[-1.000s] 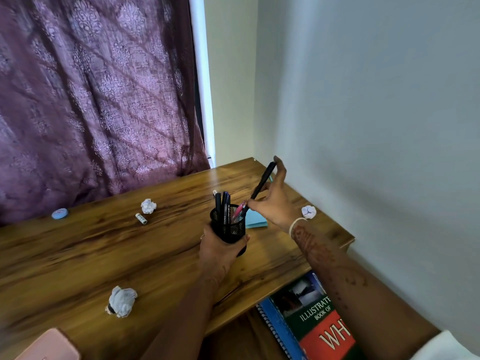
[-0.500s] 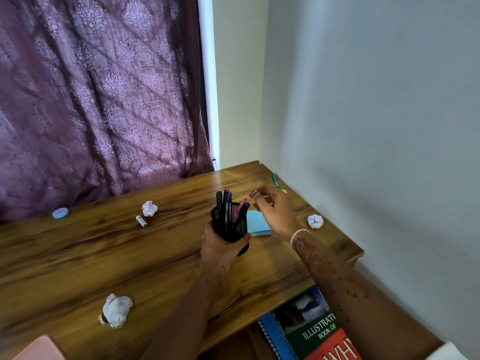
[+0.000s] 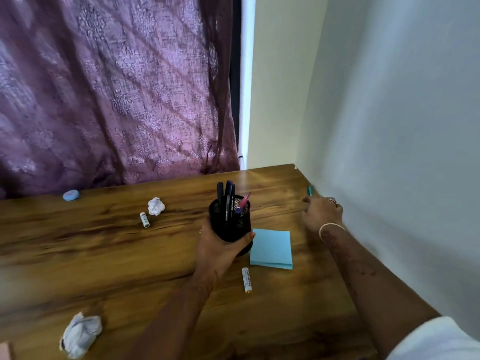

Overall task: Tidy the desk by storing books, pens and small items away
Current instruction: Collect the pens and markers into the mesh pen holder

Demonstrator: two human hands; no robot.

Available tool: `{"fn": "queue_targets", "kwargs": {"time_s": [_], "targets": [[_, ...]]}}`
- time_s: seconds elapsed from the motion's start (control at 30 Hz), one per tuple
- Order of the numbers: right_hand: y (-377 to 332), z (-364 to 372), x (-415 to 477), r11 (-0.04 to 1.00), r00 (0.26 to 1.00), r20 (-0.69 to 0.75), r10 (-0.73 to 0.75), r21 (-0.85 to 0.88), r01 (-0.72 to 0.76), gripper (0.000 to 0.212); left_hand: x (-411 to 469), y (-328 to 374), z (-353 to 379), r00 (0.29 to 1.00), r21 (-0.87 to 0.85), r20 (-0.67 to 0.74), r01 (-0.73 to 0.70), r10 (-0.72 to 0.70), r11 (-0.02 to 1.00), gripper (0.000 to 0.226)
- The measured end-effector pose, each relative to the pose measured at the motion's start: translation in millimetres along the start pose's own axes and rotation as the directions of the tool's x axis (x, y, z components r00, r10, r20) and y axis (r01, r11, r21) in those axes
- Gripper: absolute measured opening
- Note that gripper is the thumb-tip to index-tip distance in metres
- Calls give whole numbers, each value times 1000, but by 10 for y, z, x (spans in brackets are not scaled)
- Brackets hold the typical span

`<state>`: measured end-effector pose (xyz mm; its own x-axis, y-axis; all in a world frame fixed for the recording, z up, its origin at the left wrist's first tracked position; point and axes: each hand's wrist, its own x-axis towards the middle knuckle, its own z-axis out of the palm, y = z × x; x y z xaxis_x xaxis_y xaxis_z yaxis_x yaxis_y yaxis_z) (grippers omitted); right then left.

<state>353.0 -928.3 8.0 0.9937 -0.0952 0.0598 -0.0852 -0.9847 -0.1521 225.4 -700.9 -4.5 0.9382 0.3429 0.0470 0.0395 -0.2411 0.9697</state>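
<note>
The left hand (image 3: 220, 249) is wrapped around a black mesh cup (image 3: 230, 220) of slim pens (image 3: 228, 197), upright on the grained wooden desk (image 3: 130, 255). The right hand (image 3: 322, 211) lies loosely curled near a teal pen (image 3: 309, 190) by the wall, holding nothing. A square blue notepad (image 3: 271, 248) sits beside the cup.

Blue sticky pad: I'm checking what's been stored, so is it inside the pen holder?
No, the blue sticky pad lies flat on the desk beside the pen holder.

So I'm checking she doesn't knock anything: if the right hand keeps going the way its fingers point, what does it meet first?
Probably the teal pen lying by the wall. The right hand reaches toward that far corner of the desk, with nothing visible between; depth is hard to judge.
</note>
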Motion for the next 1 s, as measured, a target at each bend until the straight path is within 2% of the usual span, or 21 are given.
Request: {"fn": "queue_targets", "kwargs": {"time_s": [0.1, 0.17, 0.33, 0.43, 0.63, 0.8, 0.9, 1.0], "targets": [[-32, 164, 220, 987, 994, 103, 23, -161, -6, 41, 40, -85, 47, 1000, -6, -29, 4, -4, 1000, 91], [-42, 247, 304, 977, 992, 116, 52, -212, -27, 39, 37, -115, 61, 999, -18, -34, 6, -7, 1000, 93], [-85, 292, 401, 950, 999, -11, 35, -309, -36, 27, 38, -136, 60, 999, -33, -37, 30, -32, 999, 94], [-103, 281, 421, 963, 998, -57, 17, -268, -32, 22, 51, -139, 33, 998, -24, -48, 43, -44, 999, 95], [-230, 117, 369, 999, 979, -203, 35, 0, -36, 26, -19, -107, -64, 996, -26, -65, 66, -68, 997, 96], [-436, -191, 187, 950, 914, -392, 108, 311, 21, 22, -170, -31, -203, 992, -25, -84, 93, -95, 995, 96], [-593, -528, -65, 843, 895, -395, 205, 537, 44, 29, -314, 61, -275, 992, -34, -83, 91, -93, 995, 93], [-731, -845, -401, 630, 900, -328, 287, 772, 81, 32, -494, 109, -346, 995, -21, -68, 75, -76, 997, 88]]}}
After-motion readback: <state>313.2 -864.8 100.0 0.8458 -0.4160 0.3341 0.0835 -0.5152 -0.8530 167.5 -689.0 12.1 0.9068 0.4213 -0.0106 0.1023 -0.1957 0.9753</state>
